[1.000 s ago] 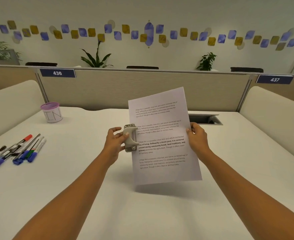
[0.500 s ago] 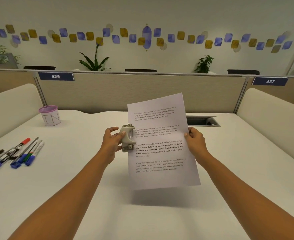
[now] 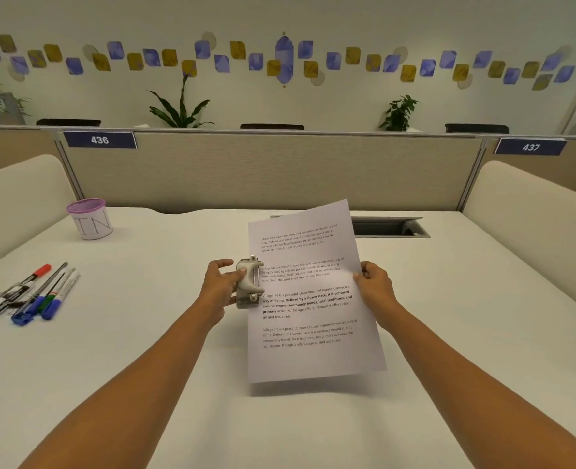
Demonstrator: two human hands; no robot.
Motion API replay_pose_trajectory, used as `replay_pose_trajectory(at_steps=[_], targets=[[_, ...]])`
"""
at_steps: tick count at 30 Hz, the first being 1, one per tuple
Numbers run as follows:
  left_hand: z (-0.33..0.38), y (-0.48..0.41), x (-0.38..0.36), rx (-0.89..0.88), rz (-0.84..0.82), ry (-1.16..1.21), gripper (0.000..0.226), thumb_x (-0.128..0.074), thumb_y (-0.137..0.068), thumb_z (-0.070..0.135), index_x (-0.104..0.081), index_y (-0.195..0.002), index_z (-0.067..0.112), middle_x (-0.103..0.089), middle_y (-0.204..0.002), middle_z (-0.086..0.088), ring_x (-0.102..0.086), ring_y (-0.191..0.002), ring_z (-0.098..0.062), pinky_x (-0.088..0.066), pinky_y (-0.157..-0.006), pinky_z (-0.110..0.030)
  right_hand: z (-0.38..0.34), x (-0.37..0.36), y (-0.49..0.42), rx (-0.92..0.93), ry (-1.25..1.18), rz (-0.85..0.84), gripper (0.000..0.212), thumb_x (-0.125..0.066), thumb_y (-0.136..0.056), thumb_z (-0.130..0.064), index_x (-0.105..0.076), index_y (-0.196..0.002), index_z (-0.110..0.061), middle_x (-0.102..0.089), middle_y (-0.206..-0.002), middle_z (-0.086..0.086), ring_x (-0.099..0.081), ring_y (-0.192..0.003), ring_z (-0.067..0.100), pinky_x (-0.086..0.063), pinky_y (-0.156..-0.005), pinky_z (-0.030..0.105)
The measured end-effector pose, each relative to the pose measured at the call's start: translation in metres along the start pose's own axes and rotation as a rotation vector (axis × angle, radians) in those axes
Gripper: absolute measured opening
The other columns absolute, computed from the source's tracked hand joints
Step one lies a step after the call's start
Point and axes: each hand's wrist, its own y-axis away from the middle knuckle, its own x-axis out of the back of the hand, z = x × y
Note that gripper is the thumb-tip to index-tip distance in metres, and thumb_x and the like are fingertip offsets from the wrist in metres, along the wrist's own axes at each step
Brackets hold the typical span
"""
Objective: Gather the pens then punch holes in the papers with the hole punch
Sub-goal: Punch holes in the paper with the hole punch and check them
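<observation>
The white counter (image 3: 144, 367) in front of you carries little: the pens (image 3: 25, 296) lie bunched at its left edge, with the purple-rimmed cup (image 3: 90, 218) well behind them. Above the middle of the counter you hold the printed paper (image 3: 310, 299) in the air, tilted up toward you. It is light and floppy (one sheet or several, I cannot tell), so pinch it at mid-height on the edge, as your right hand (image 3: 376, 287) does now with fingers closed on the right margin. Your left hand (image 3: 222, 286) wraps the grey hole punch (image 3: 249, 282), fingers clenched around its body, its slot seated over the paper's left margin. The punch looks rigid and compact; squeeze it squarely so the sheet does not buckle.
</observation>
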Motion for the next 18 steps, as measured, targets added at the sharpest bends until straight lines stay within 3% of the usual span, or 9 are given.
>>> replay_pose_trajectory(at_steps=[2, 5, 8, 11, 18], targets=[[-0.006, -0.002, -0.002, 0.029, 0.003, -0.022, 0.031, -0.057, -0.09, 0.012, -0.039, -0.115, 0.017, -0.056, -0.09, -0.005, -0.058, -0.075, -0.02, -0.045, -0.056, -0.028, 0.008, -0.003, -0.002, -0.033, 0.011, -0.001, 0.023, -0.038, -0.096, -0.01, -0.056, -0.111, -0.009, -0.06, -0.102, 0.009, -0.057, -0.084, 0.023, -0.046, -0.072, 0.032], [-0.017, -0.008, -0.007, 0.072, 0.032, -0.086, 0.026, -0.056, -0.091, 0.012, -0.039, -0.11, 0.018, -0.055, -0.11, -0.015, -0.056, -0.089, -0.027, -0.046, -0.058, -0.03, 0.02, -0.008, -0.004, -0.073, 0.035, -0.018, 0.025, -0.038, -0.094, -0.008, -0.057, -0.11, -0.008, -0.061, -0.104, 0.012, -0.056, -0.084, 0.024, -0.044, -0.072, 0.032], [-0.029, -0.017, -0.01, 0.086, 0.071, -0.196, 0.026, -0.056, -0.091, 0.013, -0.041, -0.113, 0.016, -0.052, -0.124, -0.019, -0.053, -0.093, -0.028, -0.048, -0.07, -0.038, 0.032, -0.013, -0.008, -0.102, 0.067, -0.027, 0.028, -0.038, -0.092, -0.006, -0.058, -0.112, -0.008, -0.063, -0.109, 0.014, -0.054, -0.085, 0.024, -0.041, -0.073, 0.029], [-0.038, -0.024, -0.013, 0.07, 0.1, -0.36, 0.035, -0.057, -0.09, 0.017, -0.042, -0.121, 0.012, -0.052, -0.122, -0.02, -0.051, -0.092, -0.026, -0.048, -0.085, -0.043, 0.04, -0.017, -0.013, -0.122, 0.086, -0.034, 0.029, -0.038, -0.092, -0.006, -0.058, -0.113, -0.008, -0.063, -0.112, 0.014, -0.053, -0.087, 0.024, -0.043, -0.076, 0.03], [-0.045, -0.032, -0.025, 0.018, 0.122, -0.656, 0.035, -0.052, -0.091, 0.021, -0.041, -0.123, 0.011, -0.056, -0.113, -0.018, -0.049, -0.086, -0.026, -0.041, -0.075, -0.035, 0.051, -0.024, -0.024, -0.153, 0.12, -0.052, 0.032, -0.038, -0.092, -0.007, -0.057, -0.117, -0.01, -0.062, -0.115, 0.012, -0.052, -0.089, 0.023, -0.041, -0.076, 0.029]])
